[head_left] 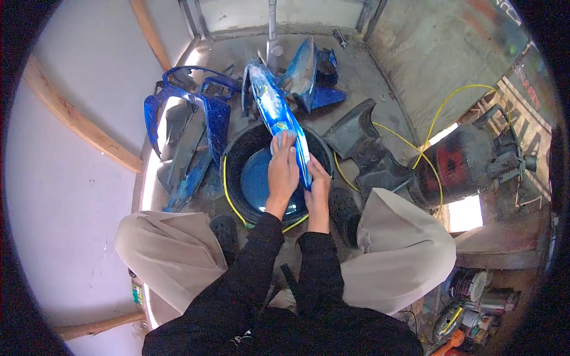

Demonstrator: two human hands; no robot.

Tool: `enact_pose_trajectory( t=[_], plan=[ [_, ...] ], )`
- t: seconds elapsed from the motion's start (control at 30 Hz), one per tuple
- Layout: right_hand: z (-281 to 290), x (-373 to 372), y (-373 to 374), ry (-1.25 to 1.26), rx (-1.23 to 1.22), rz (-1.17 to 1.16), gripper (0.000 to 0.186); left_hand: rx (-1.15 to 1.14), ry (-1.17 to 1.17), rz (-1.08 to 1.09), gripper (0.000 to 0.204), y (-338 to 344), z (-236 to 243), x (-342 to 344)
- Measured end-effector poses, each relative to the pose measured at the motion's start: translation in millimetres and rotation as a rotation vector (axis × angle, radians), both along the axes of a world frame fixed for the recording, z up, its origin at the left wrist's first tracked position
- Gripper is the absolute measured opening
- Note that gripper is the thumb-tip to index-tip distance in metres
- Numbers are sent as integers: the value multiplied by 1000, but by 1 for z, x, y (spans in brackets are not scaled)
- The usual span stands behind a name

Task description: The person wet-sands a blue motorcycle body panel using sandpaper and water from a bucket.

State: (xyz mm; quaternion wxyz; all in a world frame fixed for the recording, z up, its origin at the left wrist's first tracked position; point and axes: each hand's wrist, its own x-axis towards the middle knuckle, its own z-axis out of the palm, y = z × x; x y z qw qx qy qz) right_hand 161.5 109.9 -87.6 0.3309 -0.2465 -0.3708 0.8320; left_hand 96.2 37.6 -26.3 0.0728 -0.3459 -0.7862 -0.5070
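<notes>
A long blue motorcycle body panel (271, 98), with pale, scuffed patches along its top, slants over a black tub (235, 145) that has water (256, 178) in it. My right hand (319, 185) grips the panel's near end by its right edge. On the panel's upper face lies my left hand (283, 175), its fingers pressed together and bent against the surface. Whatever may be under those fingertips is too hidden to name. The panel's far end reaches past the tub's far rim.
Left of the tub lie blue fairing parts (217, 121); another blue-and-grey panel (300, 74) is beyond it. To the right are a dark plastic part (362, 142), a yellow hose (418, 155) and a dark compressor tank (454, 169). Cans (469, 285) stand at lower right.
</notes>
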Motion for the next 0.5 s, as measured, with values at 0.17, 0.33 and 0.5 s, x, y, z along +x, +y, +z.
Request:
enact_pose_trajectory(
  t=[0.17,0.33,0.5],
  plan=[
    [0,-1,3,-6,-20,-52,44,7,-17,-32,41,-4,-12,26],
    [-7,0,8,4,-6,-86,42,12,-71,-48,42,-5,-15,42],
    [11,0,-2,-13,-39,-25,45,-13,-23,-26,41,3,3,-7]
  ],
)
